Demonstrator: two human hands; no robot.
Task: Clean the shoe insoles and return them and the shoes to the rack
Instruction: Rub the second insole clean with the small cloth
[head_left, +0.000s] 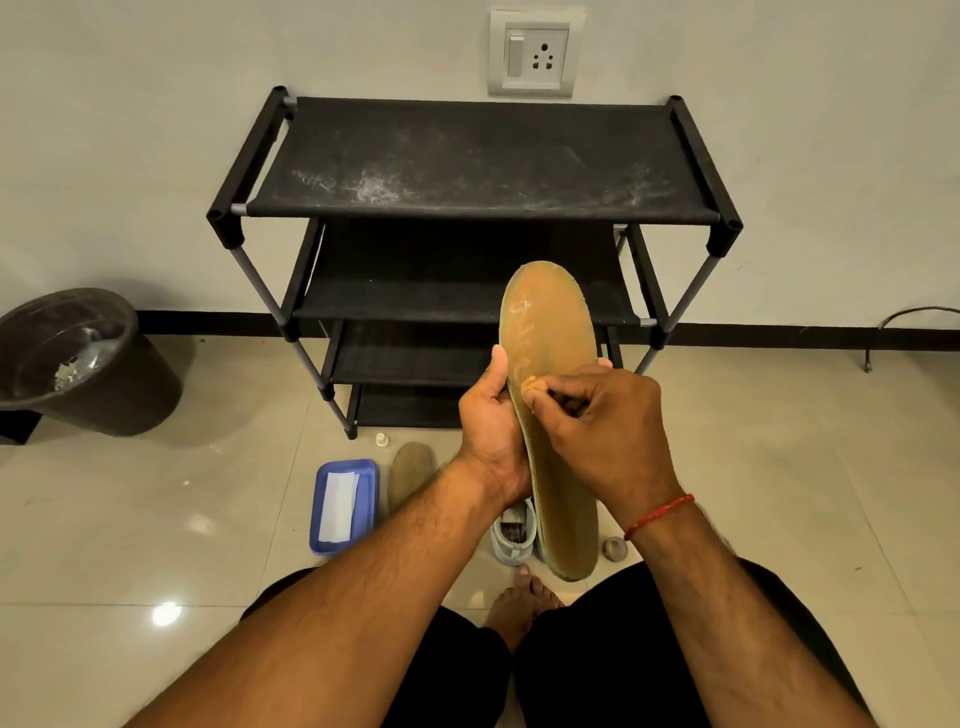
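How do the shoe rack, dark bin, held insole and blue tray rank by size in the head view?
shoe rack
dark bin and held insole: alike, insole nearer the camera, so unranked
blue tray

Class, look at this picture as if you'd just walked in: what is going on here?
A person is cleaning a shoe insole. The left hand grips the insole upright by its edge, while the right hand pinches a small wad against the insole's face. A second insole lies on the floor beside a blue tray, and a shoe sits below the hands. The visible shelves of the black rack hold no shoes.
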